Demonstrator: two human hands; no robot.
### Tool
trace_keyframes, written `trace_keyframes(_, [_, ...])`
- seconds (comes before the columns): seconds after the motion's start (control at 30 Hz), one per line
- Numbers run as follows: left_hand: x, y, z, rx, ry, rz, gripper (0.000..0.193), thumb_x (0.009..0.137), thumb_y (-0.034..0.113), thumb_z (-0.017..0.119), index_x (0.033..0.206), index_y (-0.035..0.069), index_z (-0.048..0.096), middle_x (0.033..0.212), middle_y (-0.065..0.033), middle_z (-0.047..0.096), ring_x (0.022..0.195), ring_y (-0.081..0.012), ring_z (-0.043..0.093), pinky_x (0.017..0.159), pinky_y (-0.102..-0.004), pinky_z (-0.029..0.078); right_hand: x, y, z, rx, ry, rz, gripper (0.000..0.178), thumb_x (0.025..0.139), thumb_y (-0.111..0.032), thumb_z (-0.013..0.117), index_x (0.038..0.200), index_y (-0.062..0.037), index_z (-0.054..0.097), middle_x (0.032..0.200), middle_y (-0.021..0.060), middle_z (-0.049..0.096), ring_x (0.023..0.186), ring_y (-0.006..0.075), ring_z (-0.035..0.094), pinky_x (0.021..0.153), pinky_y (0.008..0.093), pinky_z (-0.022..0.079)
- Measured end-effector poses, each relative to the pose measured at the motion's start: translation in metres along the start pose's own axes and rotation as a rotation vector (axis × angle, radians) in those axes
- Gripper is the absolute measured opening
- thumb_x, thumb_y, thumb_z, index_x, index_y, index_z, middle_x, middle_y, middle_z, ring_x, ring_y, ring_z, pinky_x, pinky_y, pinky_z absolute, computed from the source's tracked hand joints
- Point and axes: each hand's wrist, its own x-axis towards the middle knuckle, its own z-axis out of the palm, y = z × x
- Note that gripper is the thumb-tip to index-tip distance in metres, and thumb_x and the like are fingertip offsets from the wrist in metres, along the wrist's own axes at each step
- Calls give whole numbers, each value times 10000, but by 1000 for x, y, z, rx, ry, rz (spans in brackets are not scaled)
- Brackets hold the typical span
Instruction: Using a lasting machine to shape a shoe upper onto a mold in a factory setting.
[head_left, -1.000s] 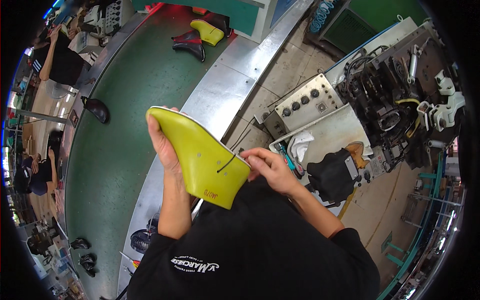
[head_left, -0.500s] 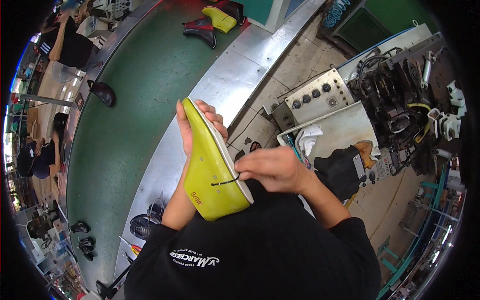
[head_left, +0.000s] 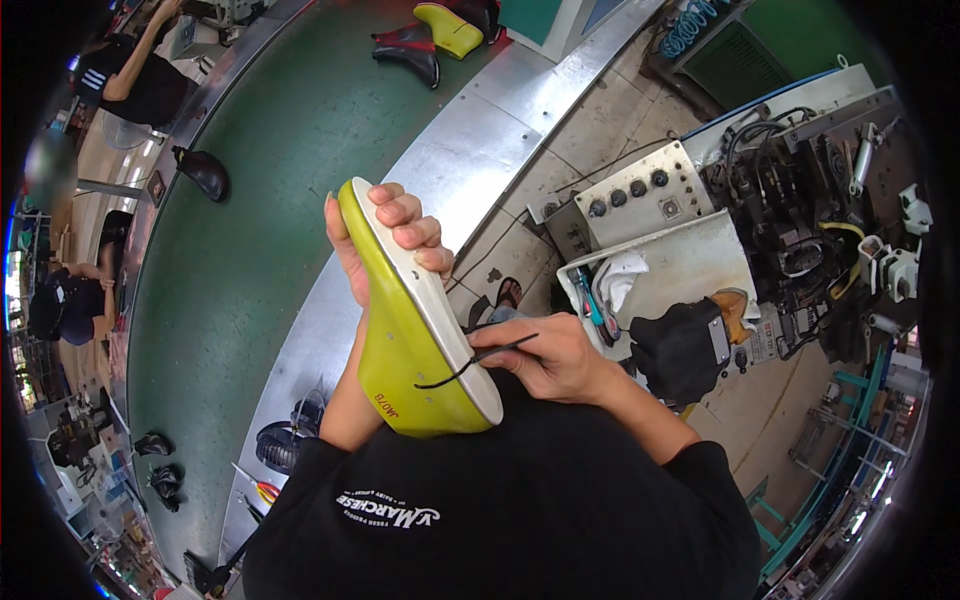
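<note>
A yellow-green shoe last with a pale insole board along its underside is held up in front of my chest. My left hand is closed around its toe end, fingers over the board and thumb on the far side. A thin black cord crosses the last's side near the heel and passes over the board's edge. My right hand pinches this cord right beside the board, and the cord's tip sticks out past the fingers.
A green conveyor belt with a metal rim curves along the left, bearing dark boots and another yellow last. At right stands a machine with a knobbed control box. A small fan sits at lower left.
The last has turned so more of its insole board shows, and its toe has shifted left. My right hand has moved slightly lower, and more of the cord now shows past its fingers.
</note>
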Motion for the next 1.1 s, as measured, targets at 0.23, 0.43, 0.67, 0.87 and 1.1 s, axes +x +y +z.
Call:
trace_keyframes(0.23, [-2, 0, 4, 32, 1, 29, 496, 999, 593, 479, 1170, 132, 539, 1070, -32, 621, 960, -220, 604, 809, -425, 467, 6, 2, -5, -426, -69, -461, 160, 894, -51, 634, 1032, 27, 660, 1045, 158, 696, 894, 286, 720, 734, 359, 610])
trace_keyframes(0.43, [5, 9, 21, 165, -39, 58, 462, 1024, 539, 473, 1180, 108, 536, 1102, -76, 645, 1013, -257, 643, 860, -452, 512, -3, 5, 16, -128, 99, -273, 217, 903, -37, 674, 1097, 50, 630, 1105, 117, 692, 846, 269, 703, 687, 321, 569])
trace_keyframes(0.67, [2, 11, 45, 649, -63, 241, 386, 998, 425, 592, 1157, 83, 515, 1039, -109, 643, 931, -300, 672, 823, -475, 579, 12, 2, 19, 650, 150, 400, 223, 1015, -178, 624, 1094, 22, 682, 1061, 55, 713, 988, 88, 630, 904, 255, 496])
trace_keyframes(0.87, [-3, -12, 61, 788, -148, 149, 421, 853, 359, 803, 1033, 75, 550, 909, -111, 674, 795, -293, 696, 712, -423, 601, -1, 23, 7, 759, -24, 506, 209, 985, -158, 653, 1053, 24, 728, 1052, 69, 731, 944, 95, 633, 841, 243, 494])
trace_keyframes(1.1, [-23, -5, 72, 1079, -79, 232, 471, 857, 433, 765, 1032, 123, 456, 939, -37, 529, 802, -184, 545, 735, -355, 489, 18, 23, 28, 716, 142, 500, 243, 941, -247, 718, 879, -15, 755, 792, -3, 688, 733, 61, 566, 675, 248, 472])
